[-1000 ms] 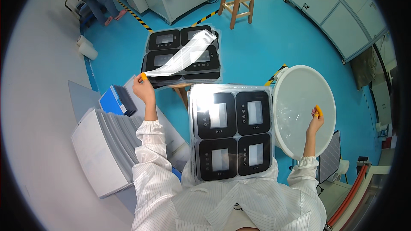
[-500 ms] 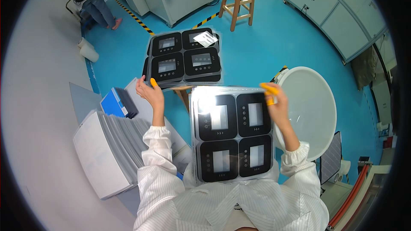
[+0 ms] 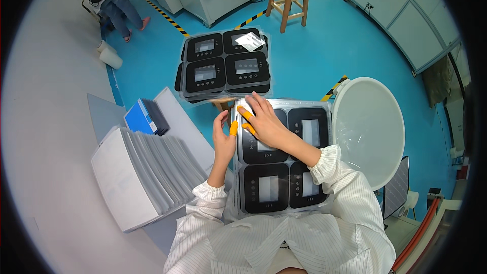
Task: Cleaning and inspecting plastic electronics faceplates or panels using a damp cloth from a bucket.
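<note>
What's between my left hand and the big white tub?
In the head view, your right hand and the stack of black-panelled sheets lie between them.

A stack of clear sheets (image 3: 287, 165), four black windowed panels (image 3: 267, 189) on top, lies just left of a white tub (image 3: 370, 132).

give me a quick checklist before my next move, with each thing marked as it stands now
1. Right hand's grip on the upper left of the near stack of clear plastic sheets with black panels: ok.
2. Left hand's grip at that stack's left edge: ok.
3. Sheet edge pinched by either hand: cannot tell; the contact is hidden.
4. Yellow rubbery finger covers worn on both hands: ok.
5. Far stack of similar black-panelled clear sheets squared up: not ok; its layers are offset at the left.
6. Large round white tub on the right, clear of both hands: ok.
</note>
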### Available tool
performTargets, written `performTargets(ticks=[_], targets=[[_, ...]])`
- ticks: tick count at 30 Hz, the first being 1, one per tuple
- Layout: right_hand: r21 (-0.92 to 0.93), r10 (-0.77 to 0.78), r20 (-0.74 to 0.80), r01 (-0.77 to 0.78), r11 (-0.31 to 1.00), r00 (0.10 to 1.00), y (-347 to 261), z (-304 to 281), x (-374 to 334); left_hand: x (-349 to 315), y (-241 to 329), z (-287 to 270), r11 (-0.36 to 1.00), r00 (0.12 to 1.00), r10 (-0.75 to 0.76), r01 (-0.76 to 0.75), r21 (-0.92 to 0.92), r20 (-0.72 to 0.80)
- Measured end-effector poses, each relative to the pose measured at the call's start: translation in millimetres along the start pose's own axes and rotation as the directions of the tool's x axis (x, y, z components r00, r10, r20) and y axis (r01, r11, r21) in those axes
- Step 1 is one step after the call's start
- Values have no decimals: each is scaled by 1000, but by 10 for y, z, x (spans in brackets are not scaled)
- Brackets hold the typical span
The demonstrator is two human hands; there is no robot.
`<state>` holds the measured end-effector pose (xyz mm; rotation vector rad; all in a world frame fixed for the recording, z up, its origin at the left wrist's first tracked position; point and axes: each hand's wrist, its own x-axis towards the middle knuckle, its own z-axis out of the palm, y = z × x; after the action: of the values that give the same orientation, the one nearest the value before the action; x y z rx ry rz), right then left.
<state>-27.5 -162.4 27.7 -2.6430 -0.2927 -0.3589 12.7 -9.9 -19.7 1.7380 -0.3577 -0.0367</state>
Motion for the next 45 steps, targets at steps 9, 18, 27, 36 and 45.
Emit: performTargets(ticks=[9, 18, 27, 36, 45], targets=[[-44, -2, -16, 1, 999, 1000, 28, 21, 29, -2, -96, 8, 999, 1000, -23, 24, -42, 21], [-19, -4, 59, 5, 1000, 998, 63, -18, 21, -11, -98, -1, 996, 999, -47, 49, -80, 28], [-142, -76, -29, 71, 987, 997, 35, 27, 61, -13, -93, -7, 996, 998, -46, 49, -78, 39], [25, -66, -113, 69, 997, 991, 111, 17, 103, -12, -57, 15, 990, 997, -69, 73, -124, 37], [114, -172, -193, 196, 974, 966, 57, 0, 77, -32, 177, -59, 983, 992, 112, -103, 150, -50]])
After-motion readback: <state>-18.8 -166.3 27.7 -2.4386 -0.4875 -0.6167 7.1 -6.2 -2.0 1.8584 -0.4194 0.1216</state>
